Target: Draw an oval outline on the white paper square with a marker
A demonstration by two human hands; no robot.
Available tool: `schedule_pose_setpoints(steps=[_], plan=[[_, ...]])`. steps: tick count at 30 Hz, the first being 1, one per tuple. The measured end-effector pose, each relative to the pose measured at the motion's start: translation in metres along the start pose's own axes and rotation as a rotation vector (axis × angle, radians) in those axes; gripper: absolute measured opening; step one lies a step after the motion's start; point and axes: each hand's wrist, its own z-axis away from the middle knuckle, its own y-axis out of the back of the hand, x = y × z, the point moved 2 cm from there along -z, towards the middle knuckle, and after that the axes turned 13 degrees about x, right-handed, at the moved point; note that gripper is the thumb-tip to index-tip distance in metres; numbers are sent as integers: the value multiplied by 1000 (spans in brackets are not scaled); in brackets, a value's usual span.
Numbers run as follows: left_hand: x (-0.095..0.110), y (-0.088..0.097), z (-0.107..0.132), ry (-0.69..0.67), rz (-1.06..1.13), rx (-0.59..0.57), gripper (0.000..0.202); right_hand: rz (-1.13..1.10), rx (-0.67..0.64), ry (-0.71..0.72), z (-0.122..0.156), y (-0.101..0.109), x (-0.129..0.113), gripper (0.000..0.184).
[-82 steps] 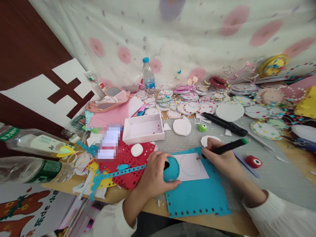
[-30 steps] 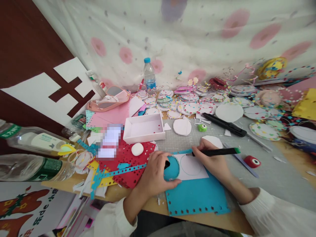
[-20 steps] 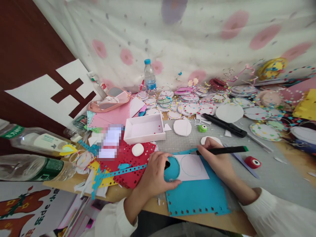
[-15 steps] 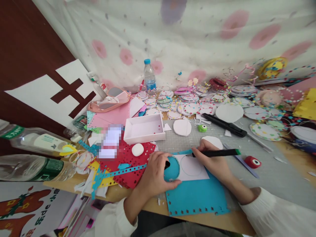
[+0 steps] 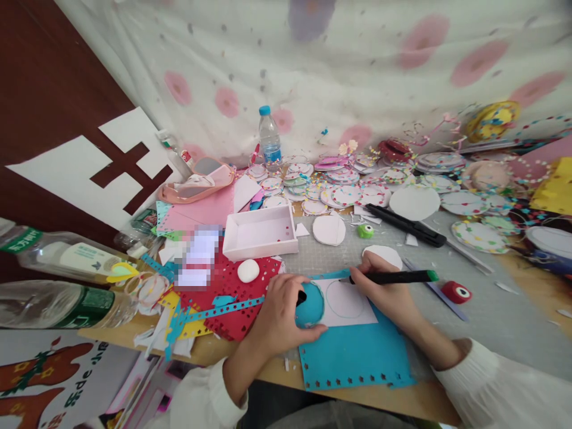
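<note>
My right hand [image 5: 388,292] is closed around a black marker [image 5: 391,277] with a green end, its tip at the upper edge of a white paper card [image 5: 351,320]. A thin round outline is drawn on that card. My left hand [image 5: 280,313] curves around a round blue disc [image 5: 311,307], thumb at its lower edge and fingers over its upper left. Between those fingers sticks out a black marker cap [image 5: 302,297]. Beneath the card lies a blue sheet [image 5: 353,356] with star-shaped holes along its edges.
A white open box [image 5: 263,235] and a white rounded lump [image 5: 248,271] stand left of centre. Behind my right hand are a black utility knife [image 5: 404,225], a green punch [image 5: 365,230] and a red punch [image 5: 456,292]. Bottles [image 5: 71,304] lie at left; decorated paper discs [image 5: 346,195] pile up behind.
The marker tip has shifted very slightly right along the top of the drawn outline. My left hand keeps its hold on the blue disc, and the whole view has moved a little.
</note>
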Motion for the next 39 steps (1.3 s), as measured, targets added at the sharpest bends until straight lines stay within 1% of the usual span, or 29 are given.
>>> schedule_pose_setpoints(steps=[4,14,19,27,35,39], plan=[[0,0,0,-13,-4,7,60,3,3,-16,-1,3,2,31],[0,1,1,8,-12,-3,63,42,-14,-54,-7,13,-6,30],[1,0,0,5,-10,4,66,55,-17,-82,-6,16,-2,31],[0,0,1,9,-13,5,63,54,-26,-130,-6,20,7,30],[2,1,-1,22,-1,3,59,34,-85,-168,-8,23,11,29],[1,1,0,18,-3,4,59,2,-150,-199,-8,24,9,26]])
